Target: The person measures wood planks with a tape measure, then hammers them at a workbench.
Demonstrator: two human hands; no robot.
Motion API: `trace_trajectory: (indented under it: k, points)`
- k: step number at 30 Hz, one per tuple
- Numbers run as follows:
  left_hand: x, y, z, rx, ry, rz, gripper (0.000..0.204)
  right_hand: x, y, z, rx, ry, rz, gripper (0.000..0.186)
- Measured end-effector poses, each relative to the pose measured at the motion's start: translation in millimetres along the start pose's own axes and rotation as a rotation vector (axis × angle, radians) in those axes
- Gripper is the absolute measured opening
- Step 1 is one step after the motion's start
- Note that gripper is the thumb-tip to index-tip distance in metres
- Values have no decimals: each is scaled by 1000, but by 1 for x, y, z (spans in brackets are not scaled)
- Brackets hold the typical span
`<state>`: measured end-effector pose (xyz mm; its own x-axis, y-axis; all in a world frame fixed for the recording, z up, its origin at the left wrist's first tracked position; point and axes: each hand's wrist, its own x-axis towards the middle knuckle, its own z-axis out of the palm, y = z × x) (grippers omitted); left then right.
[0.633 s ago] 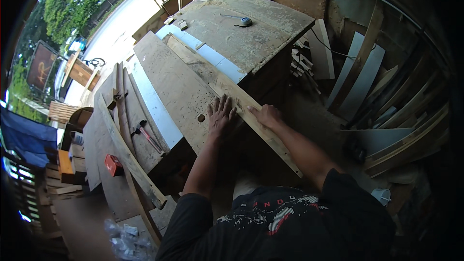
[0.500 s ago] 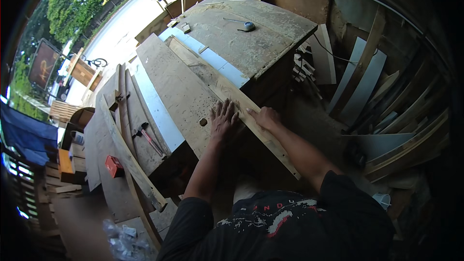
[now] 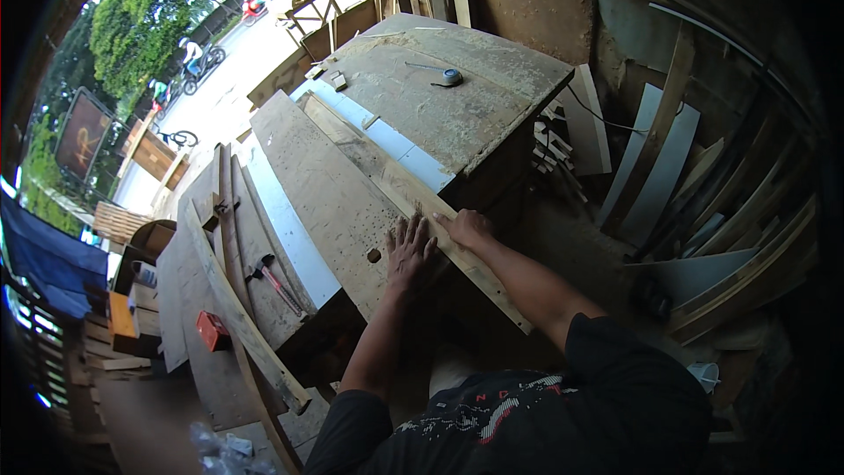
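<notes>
A long wooden plank lies lengthwise along the right side of a wide, worn board, its near end jutting past the bench. My left hand rests palm down with fingers spread, on the wide board beside the plank, fingertips at the plank's edge. A dark hole shows in the board just left of that hand. My right hand is closed over the plank's right edge, thumb on top; its other fingers are partly hidden.
Left of the board lie a hammer, a red box and a long wooden strip. A tape measure sits on the far tabletop. Boards lean at the right; motorcycles pass on the road.
My view has tilted up slightly, so the bench sits lower in the picture. Riders and a truck have appeared on the road. Both hands keep nearly the same places on the wood.
</notes>
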<state>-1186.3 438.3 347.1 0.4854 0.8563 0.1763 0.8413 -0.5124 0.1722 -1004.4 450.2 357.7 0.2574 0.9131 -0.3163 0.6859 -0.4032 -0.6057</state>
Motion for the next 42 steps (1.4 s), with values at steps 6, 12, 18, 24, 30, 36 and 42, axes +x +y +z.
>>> trace_trajectory:
  k: [6, 12, 18, 24, 30, 36, 42]
  points:
    - [0, -1, 2, -15, -6, -4, 59, 16, -14, 5, 1, 40, -19, 80]
    - [3, -1, 6, -19, -2, 8, 58, 35, -20, 11, -8, 76, -35, 77]
    - [4, -9, 11, -34, 13, 5, 58, 47, -37, 10, 42, -8, -21, 77]
    - [3, -10, 13, -2, 18, -10, 58, 63, -35, 27, -1, 111, -28, 83]
    - [-8, -21, 9, -18, 104, -46, 61, 68, -36, 60, 22, 238, -81, 83]
    - [4, -22, 10, -533, 374, -253, 68, 68, 71, 66, 399, 201, -308, 71]
    - [96, 36, -85, -1820, 157, -171, 90, -78, 145, -34, 303, 93, -280, 63]
